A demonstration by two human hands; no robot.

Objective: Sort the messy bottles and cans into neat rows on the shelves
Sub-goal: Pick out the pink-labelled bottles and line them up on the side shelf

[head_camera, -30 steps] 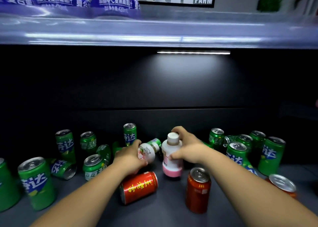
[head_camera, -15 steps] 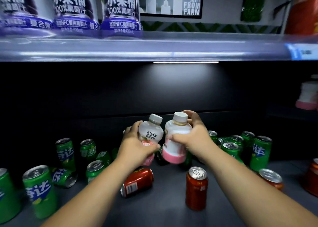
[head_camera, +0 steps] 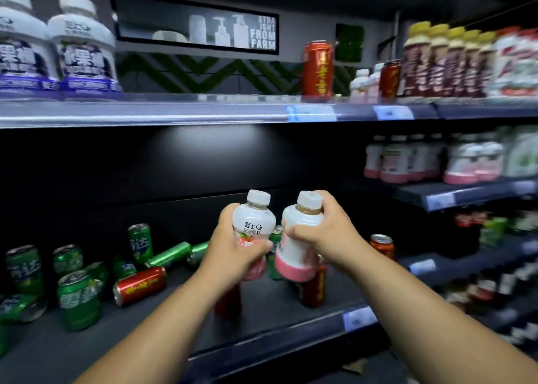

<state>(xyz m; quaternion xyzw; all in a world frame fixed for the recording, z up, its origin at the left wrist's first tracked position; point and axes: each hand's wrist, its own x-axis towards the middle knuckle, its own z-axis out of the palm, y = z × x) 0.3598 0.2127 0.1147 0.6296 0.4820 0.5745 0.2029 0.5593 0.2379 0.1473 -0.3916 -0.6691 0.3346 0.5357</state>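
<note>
White bottle (head_camera: 254,222) in left hand (head_camera: 233,255), pink-based bottle (head_camera: 297,238) in right hand (head_camera: 332,232)

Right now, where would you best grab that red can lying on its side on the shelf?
Probably around the middle of the red can, coming from above. It lies flat with its round body exposed on top, while an upright green can stands close to its lid end.

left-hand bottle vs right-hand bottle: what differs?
The left-hand bottle faces its printed label at the camera; the right-hand bottle shows a mostly plain white side. The left hand grips its bottle low, hiding the base; the right hand grips near the neck, leaving the pink base bare. Both have white caps.
</note>
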